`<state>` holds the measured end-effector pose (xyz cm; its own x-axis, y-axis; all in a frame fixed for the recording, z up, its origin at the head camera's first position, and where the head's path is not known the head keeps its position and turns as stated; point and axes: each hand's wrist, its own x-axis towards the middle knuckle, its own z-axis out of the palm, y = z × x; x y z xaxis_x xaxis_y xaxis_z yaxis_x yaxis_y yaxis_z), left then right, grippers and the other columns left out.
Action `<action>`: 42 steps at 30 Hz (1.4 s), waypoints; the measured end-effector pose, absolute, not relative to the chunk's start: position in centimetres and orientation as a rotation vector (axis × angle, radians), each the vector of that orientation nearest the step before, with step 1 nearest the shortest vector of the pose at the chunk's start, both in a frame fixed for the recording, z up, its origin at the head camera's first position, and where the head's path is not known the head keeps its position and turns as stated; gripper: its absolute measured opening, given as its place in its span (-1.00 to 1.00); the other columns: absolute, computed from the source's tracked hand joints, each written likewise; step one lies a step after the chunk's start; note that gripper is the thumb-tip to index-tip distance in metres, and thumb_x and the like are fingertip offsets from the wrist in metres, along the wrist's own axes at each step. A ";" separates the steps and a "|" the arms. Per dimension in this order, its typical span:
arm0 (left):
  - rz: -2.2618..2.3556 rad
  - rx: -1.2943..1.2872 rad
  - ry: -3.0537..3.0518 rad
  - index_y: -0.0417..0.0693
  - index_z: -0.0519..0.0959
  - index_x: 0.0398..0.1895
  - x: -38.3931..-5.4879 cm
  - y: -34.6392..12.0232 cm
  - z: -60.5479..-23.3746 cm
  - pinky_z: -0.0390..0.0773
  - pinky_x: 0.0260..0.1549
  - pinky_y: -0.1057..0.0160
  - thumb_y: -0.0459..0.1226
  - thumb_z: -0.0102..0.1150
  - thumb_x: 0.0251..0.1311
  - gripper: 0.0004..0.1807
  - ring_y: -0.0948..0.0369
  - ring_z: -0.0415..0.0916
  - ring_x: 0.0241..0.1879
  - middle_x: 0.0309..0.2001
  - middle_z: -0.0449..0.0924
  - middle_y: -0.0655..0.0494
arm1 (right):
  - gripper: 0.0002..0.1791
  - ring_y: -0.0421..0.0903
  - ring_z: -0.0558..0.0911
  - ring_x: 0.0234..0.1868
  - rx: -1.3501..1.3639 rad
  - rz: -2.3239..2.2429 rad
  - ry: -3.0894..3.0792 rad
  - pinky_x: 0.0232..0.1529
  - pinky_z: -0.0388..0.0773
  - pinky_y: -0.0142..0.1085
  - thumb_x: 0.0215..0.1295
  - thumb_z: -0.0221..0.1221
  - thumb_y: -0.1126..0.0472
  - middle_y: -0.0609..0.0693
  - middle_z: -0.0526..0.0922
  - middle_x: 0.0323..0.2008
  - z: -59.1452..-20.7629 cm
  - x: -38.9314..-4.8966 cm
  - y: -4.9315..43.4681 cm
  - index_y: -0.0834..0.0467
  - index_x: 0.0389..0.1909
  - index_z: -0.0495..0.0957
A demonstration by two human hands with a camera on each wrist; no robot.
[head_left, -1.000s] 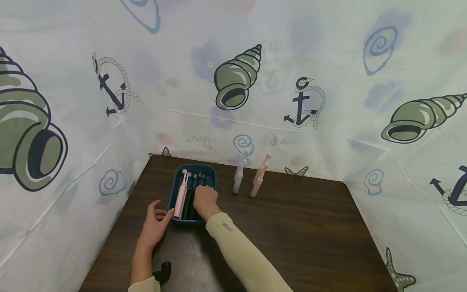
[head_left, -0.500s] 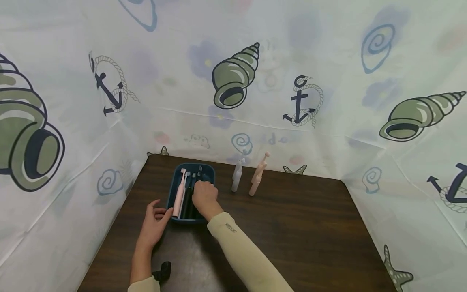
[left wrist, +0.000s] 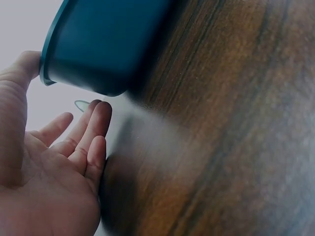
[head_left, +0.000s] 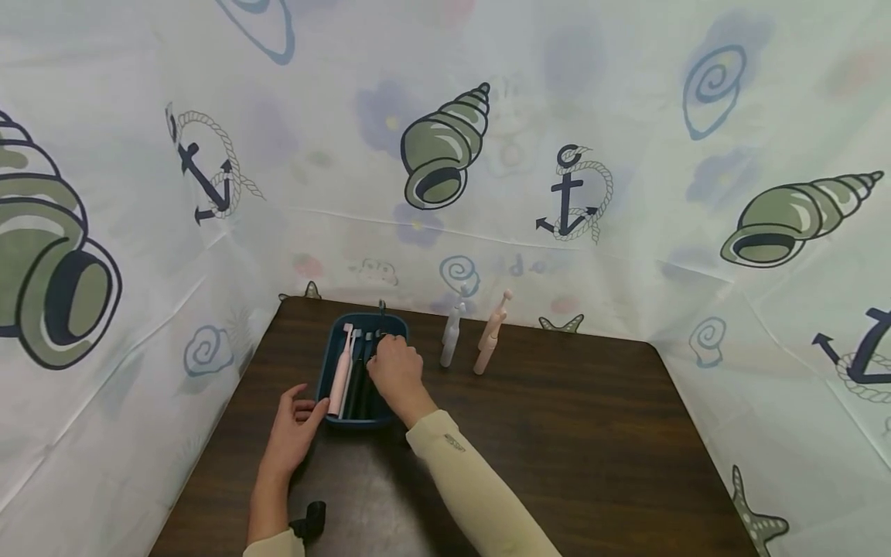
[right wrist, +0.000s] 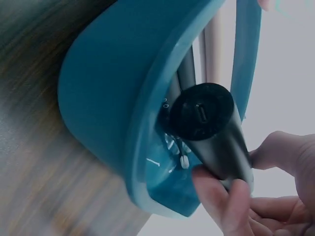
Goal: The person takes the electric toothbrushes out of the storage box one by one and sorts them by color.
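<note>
My right hand (head_left: 397,371) pinches a black electric toothbrush (right wrist: 216,147) between thumb and fingers. Its round base, with a small charging port, faces the right wrist camera, and its head (head_left: 381,306) shows above the far rim of the blue tray (head_left: 360,423). Inside the tray lie a pink electric toothbrush (head_left: 339,379), a thin white-headed one (head_left: 356,334) and black ones (head_left: 360,387), partly hidden by the hand. At the tray's near left corner is my left hand (head_left: 291,429), its thumb touching the rim and its other fingers loosely bent outside the wall.
Right of the tray, whitish toothbrushes (head_left: 451,340) and pink toothbrushes (head_left: 489,344) stand upright on the dark wooden table (head_left: 557,433). A patterned white cloth (head_left: 515,139) hangs behind the table and along its sides.
My right hand has risen slightly and tilted the black toothbrush up out of the row, so its head now shows past the far rim. The left hand stays at the tray.
</note>
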<state>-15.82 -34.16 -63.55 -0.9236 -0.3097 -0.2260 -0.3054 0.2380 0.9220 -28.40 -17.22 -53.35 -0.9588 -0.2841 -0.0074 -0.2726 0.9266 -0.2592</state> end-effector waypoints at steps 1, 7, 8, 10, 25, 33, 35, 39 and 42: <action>-1.837 0.615 -2.471 -0.08 -0.11 0.75 -15.8 -34.2 -63.6 0.44 0.31 -0.25 0.31 0.13 0.49 0.09 -0.19 0.37 0.37 0.45 0.33 -0.34 | -0.71 -0.01 0.64 -0.38 -0.431 -0.420 3.043 -0.34 0.68 -0.13 0.53 0.28 0.02 0.04 0.70 -0.12 -53.3 -28.3 -17.1 0.15 0.02 0.70; -1.835 0.624 -2.468 -0.09 -0.10 0.75 -15.7 -34.1 -63.6 0.43 0.32 -0.26 0.30 0.12 0.50 0.07 -0.19 0.37 0.37 0.46 0.33 -0.35 | -0.70 -0.06 0.58 -0.48 -0.450 -0.534 3.063 -0.42 0.61 -0.16 0.53 0.26 0.02 0.02 0.69 -0.15 -53.3 -27.6 -15.8 0.15 0.06 0.68; -1.830 0.620 -2.469 -0.10 -0.09 0.74 -15.7 -34.0 -63.5 0.44 0.31 -0.26 0.29 0.12 0.51 0.06 -0.19 0.37 0.37 0.46 0.33 -0.35 | -0.70 -0.06 0.57 -0.50 -0.451 -0.561 3.067 -0.43 0.60 -0.16 0.53 0.26 0.02 0.02 0.70 -0.16 -53.4 -27.6 -15.5 0.15 0.06 0.68; -1.820 0.616 -2.470 -0.11 -0.07 0.74 -15.8 -34.0 -63.6 0.45 0.30 -0.25 0.29 0.11 0.51 0.05 -0.18 0.38 0.36 0.45 0.34 -0.35 | -0.67 -0.05 0.60 -0.49 -0.437 -0.606 3.082 -0.41 0.63 -0.13 0.54 0.26 0.01 0.02 0.71 -0.13 -53.4 -27.5 -14.9 0.15 0.10 0.67; -1.746 0.526 -2.523 -0.13 0.24 0.64 -15.7 -34.2 -63.5 0.47 0.01 0.39 0.23 0.05 0.58 -0.16 -0.04 0.46 0.28 0.42 0.46 -0.27 | -0.43 0.19 0.79 -0.04 -0.333 -0.951 3.146 0.01 0.70 0.18 0.55 0.25 -0.05 0.01 0.70 0.28 -52.2 -27.4 -11.7 0.05 0.47 0.49; -1.744 0.552 -2.532 -0.17 0.29 0.61 -15.7 -34.1 -63.5 0.48 -0.02 0.41 0.25 0.04 0.57 -0.16 -0.04 0.48 0.28 0.38 0.49 -0.26 | -0.42 0.10 0.79 -0.32 -0.380 -1.057 3.215 -0.21 0.70 0.10 0.53 0.27 -0.04 -0.01 0.71 0.30 -53.4 -27.0 -10.4 0.02 0.48 0.49; -1.739 0.556 -2.533 -0.17 0.29 0.60 -15.7 -34.1 -63.5 0.48 -0.01 0.40 0.26 0.04 0.57 -0.15 -0.04 0.48 0.28 0.38 0.49 -0.26 | -0.43 0.08 0.79 -0.34 -0.401 -1.092 3.231 -0.25 0.69 0.07 0.53 0.28 -0.02 -0.01 0.73 0.25 -53.6 -27.0 -10.1 0.03 0.47 0.48; -1.723 0.561 -2.540 -0.17 0.29 0.60 -15.9 -34.1 -63.6 0.48 0.00 0.40 0.27 0.03 0.56 -0.15 -0.04 0.47 0.28 0.38 0.49 -0.25 | -0.44 0.06 0.82 -0.31 -0.412 -1.150 3.258 -0.30 0.69 0.02 0.51 0.30 0.01 -0.05 0.77 0.13 -53.9 -27.1 -9.4 0.01 0.44 0.46; -1.719 0.563 -2.549 -0.17 0.30 0.60 -15.9 -34.0 -63.5 0.47 0.00 0.41 0.27 0.03 0.56 -0.14 -0.06 0.47 0.29 0.39 0.48 -0.26 | -0.45 0.05 0.82 -0.32 -0.397 -1.194 3.272 -0.34 0.68 -0.01 0.48 0.32 0.03 -0.07 0.79 0.05 -54.2 -27.1 -8.7 0.00 0.41 0.46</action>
